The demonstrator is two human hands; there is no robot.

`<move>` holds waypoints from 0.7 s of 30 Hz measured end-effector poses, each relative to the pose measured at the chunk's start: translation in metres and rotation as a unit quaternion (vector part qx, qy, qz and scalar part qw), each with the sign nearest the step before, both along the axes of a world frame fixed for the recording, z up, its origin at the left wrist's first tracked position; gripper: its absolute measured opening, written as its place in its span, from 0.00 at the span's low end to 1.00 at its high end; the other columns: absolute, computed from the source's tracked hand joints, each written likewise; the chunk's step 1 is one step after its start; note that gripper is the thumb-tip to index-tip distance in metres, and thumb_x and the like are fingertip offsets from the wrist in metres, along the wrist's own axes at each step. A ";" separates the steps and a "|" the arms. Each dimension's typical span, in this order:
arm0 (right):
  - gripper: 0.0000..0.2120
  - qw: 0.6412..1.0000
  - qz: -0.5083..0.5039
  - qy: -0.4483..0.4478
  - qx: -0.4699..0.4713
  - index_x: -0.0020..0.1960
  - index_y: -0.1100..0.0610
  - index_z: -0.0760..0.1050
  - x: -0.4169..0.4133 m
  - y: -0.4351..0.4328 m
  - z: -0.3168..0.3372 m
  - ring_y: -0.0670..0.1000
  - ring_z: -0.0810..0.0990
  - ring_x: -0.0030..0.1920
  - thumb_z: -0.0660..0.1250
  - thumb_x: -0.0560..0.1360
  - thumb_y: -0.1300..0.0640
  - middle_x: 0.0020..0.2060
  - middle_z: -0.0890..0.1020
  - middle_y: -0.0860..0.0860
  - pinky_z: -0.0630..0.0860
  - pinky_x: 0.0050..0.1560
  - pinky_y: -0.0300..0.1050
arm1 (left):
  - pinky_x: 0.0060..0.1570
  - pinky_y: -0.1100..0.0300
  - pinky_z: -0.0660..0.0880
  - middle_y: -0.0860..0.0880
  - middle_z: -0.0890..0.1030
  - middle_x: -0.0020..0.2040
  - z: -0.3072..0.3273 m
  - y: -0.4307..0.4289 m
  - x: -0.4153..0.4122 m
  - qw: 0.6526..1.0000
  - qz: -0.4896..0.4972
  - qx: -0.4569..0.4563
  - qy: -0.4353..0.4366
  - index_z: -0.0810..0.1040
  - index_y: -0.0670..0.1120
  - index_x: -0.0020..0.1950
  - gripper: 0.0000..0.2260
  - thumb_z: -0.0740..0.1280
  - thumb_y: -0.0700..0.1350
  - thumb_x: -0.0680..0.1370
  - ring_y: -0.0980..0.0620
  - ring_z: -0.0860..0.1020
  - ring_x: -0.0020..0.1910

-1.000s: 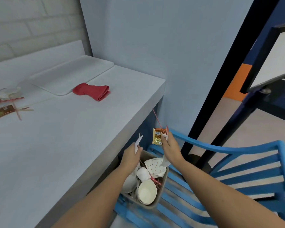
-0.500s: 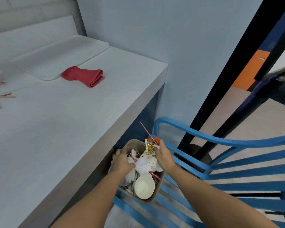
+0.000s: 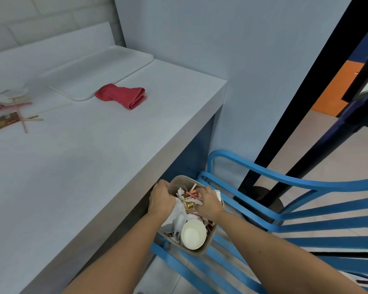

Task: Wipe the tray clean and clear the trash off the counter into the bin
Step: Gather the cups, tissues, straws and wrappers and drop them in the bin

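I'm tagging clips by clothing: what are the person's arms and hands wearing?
Nothing visible: the left hand and right hand are bare, and both forearms are uncovered to the frame edge. No glove, sleeve, watch or bracelet shows; rings cannot be told.

One tray (image 3: 106, 66), one cloth (image 3: 121, 96), one bin (image 3: 211, 238)

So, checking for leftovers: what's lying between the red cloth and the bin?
Nothing: in the head view only bare counter lies between the red cloth and the bin.

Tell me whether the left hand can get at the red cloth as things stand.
Probably yes, though not straight away: the left hand is down at the bin below the counter edge. Once lifted, only bare counter lies before the red cloth.
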State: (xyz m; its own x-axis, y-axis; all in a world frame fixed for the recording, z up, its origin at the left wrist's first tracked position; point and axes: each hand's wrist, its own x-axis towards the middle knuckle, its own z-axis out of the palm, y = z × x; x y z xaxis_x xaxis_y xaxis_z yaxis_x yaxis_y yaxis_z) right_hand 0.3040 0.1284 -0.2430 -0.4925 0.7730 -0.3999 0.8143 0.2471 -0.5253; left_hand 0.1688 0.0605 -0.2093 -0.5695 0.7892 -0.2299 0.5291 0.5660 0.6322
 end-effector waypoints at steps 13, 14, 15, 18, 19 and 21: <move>0.09 0.997 0.071 0.019 0.029 0.54 0.60 0.76 -0.015 0.019 0.071 0.52 0.76 0.48 0.62 0.76 0.61 0.50 0.79 0.55 0.75 0.48 0.43 | 0.43 0.64 0.74 0.47 0.77 0.49 0.042 -0.005 0.010 0.994 -0.100 0.048 0.020 0.72 0.45 0.51 0.04 0.60 0.39 0.79 0.53 0.76 0.45; 0.09 0.996 0.090 -0.007 0.022 0.55 0.59 0.77 -0.018 0.022 0.079 0.53 0.77 0.49 0.62 0.76 0.60 0.51 0.80 0.55 0.76 0.51 0.44 | 0.43 0.65 0.73 0.47 0.78 0.49 0.050 -0.004 0.010 0.993 -0.101 0.058 0.025 0.73 0.45 0.52 0.05 0.60 0.39 0.79 0.53 0.76 0.45; 0.10 0.994 0.107 -0.034 0.010 0.55 0.60 0.77 -0.022 0.024 0.089 0.53 0.78 0.49 0.62 0.76 0.60 0.50 0.80 0.55 0.77 0.52 0.45 | 0.42 0.65 0.72 0.47 0.78 0.48 0.058 -0.004 0.011 0.992 -0.100 0.069 0.029 0.74 0.45 0.52 0.05 0.60 0.39 0.79 0.53 0.76 0.44; 0.10 0.980 0.163 -0.111 -0.030 0.53 0.63 0.78 -0.033 0.028 0.129 0.49 0.73 0.33 0.63 0.76 0.60 0.36 0.78 0.54 0.72 0.36 0.40 | 0.38 0.65 0.70 0.50 0.78 0.39 0.088 -0.007 0.008 0.985 -0.109 0.130 0.042 0.74 0.49 0.47 0.04 0.61 0.40 0.77 0.52 0.76 0.39; 0.10 0.974 0.180 -0.131 -0.042 0.51 0.63 0.78 -0.037 0.028 0.145 0.48 0.70 0.28 0.63 0.76 0.58 0.32 0.76 0.52 0.68 0.32 0.39 | 0.36 0.64 0.70 0.52 0.76 0.35 0.100 -0.008 0.007 0.980 -0.114 0.155 0.052 0.72 0.49 0.44 0.04 0.62 0.40 0.76 0.52 0.75 0.36; 0.10 0.963 0.214 -0.159 -0.049 0.47 0.59 0.78 -0.049 0.026 0.180 0.47 0.66 0.25 0.61 0.78 0.54 0.28 0.75 0.51 0.63 0.29 0.39 | 0.34 0.64 0.67 0.55 0.71 0.30 0.126 -0.011 0.000 0.969 -0.107 0.210 0.075 0.71 0.48 0.43 0.04 0.63 0.41 0.76 0.54 0.72 0.32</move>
State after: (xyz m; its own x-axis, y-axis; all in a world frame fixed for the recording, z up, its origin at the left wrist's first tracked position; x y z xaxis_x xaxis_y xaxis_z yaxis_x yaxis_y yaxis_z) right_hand 0.2546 0.1549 -0.0630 -0.5983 0.4777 -0.6433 0.7722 0.5581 -0.3037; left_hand 0.1693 0.0492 -0.0833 -0.3854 0.8987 0.2095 0.7092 0.1432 0.6903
